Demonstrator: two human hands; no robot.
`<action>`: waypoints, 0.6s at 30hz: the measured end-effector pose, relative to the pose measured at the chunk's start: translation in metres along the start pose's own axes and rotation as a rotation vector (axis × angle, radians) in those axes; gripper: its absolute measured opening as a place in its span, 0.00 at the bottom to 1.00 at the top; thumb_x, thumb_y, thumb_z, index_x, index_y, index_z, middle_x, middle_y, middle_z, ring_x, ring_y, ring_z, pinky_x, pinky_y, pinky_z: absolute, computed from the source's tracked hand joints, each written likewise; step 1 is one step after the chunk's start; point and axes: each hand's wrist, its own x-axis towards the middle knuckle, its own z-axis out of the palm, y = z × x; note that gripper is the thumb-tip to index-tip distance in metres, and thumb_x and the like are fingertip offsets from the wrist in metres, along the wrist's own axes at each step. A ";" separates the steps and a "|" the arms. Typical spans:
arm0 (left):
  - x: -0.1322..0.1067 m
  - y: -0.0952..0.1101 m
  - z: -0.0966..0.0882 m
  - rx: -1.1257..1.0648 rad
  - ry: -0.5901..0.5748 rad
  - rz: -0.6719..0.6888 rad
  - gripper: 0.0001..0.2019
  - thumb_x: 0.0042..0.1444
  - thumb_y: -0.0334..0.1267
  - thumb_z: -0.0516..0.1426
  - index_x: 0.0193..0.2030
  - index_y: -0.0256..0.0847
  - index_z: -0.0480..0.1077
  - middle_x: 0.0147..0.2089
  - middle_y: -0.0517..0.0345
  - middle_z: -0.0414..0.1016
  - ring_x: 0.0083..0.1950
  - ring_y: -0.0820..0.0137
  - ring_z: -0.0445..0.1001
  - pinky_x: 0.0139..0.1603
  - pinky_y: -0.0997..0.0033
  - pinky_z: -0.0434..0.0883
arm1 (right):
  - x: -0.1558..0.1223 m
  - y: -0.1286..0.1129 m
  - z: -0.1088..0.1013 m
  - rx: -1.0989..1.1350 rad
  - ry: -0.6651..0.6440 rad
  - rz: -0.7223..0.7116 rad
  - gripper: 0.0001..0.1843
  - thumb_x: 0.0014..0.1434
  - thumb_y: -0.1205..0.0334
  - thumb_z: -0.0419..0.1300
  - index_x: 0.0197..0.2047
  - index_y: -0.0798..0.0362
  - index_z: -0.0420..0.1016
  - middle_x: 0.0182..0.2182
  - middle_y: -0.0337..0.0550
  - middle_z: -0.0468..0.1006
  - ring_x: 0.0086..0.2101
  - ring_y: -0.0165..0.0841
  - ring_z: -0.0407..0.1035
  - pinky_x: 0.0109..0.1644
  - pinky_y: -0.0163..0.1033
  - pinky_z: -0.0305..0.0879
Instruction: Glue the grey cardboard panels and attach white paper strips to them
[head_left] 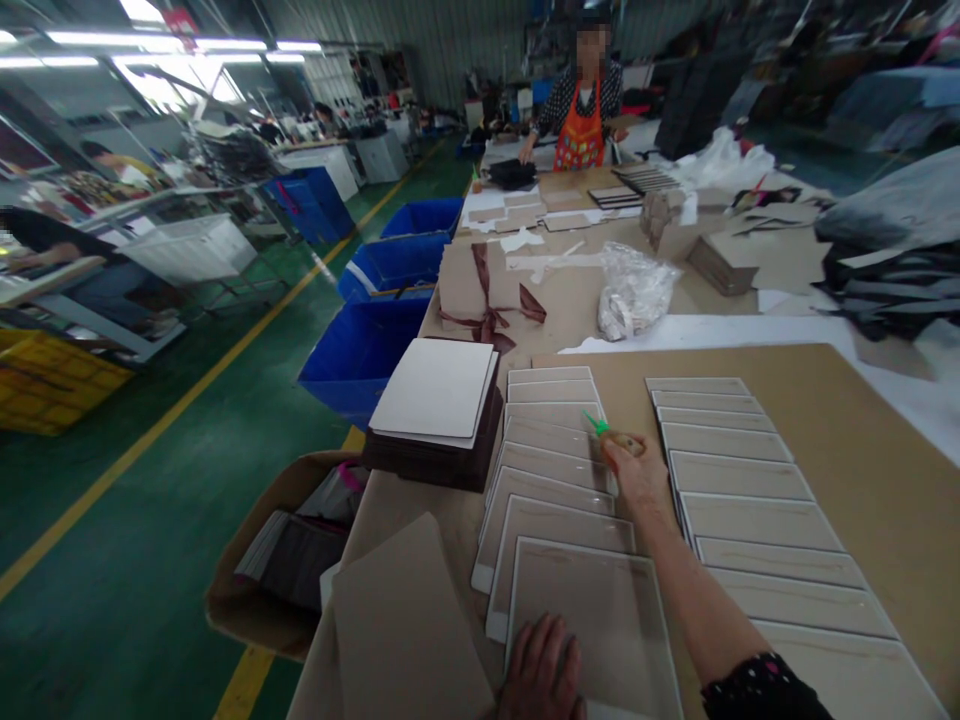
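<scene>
My right hand [634, 462] is closed around a small glue bottle with a green nozzle [598, 424]. The nozzle points away to the left, over the upper part of a row of overlapping grey-brown boards [551, 435] with pale edges. Thin shiny streaks run near the top edges of several boards. My left hand [541, 668] lies flat, fingers stretched out, on the nearest board [589, 600] of that row. To the right of my forearm is a second overlapping row of similar boards [750, 520]. Most of the bottle's body is hidden in my palm.
White sheets [435, 385] top a dark stack left of the boards. Bare boards [405, 620] lie at the near left edge. Beyond are a ribbon-tied bundle [461, 280] and a clear plastic bag [634, 290]. Blue bins [367, 345] stand alongside; a person in an orange apron [581, 130] stands opposite.
</scene>
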 end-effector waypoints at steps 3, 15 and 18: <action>-0.001 -0.001 -0.001 -0.002 -0.015 0.018 0.21 0.60 0.45 0.49 0.54 0.40 0.74 0.55 0.48 0.76 0.63 0.59 0.69 0.69 0.55 0.58 | 0.015 0.005 -0.013 -0.083 0.039 -0.018 0.28 0.45 0.46 0.66 0.45 0.55 0.74 0.35 0.50 0.79 0.35 0.43 0.71 0.42 0.45 0.65; 0.004 -0.004 -0.003 0.006 0.027 0.023 0.21 0.63 0.43 0.46 0.50 0.41 0.77 0.52 0.51 0.79 0.62 0.60 0.71 0.72 0.56 0.56 | 0.022 -0.003 0.006 -0.242 -0.099 -0.117 0.24 0.51 0.45 0.63 0.47 0.52 0.74 0.36 0.48 0.78 0.36 0.43 0.72 0.41 0.45 0.66; 0.003 -0.005 -0.003 0.036 0.004 0.078 0.24 0.66 0.45 0.42 0.51 0.42 0.77 0.52 0.51 0.79 0.60 0.61 0.73 0.72 0.56 0.56 | 0.017 -0.012 0.022 -0.269 -0.137 -0.112 0.24 0.51 0.47 0.63 0.47 0.52 0.73 0.36 0.47 0.78 0.36 0.44 0.72 0.40 0.46 0.66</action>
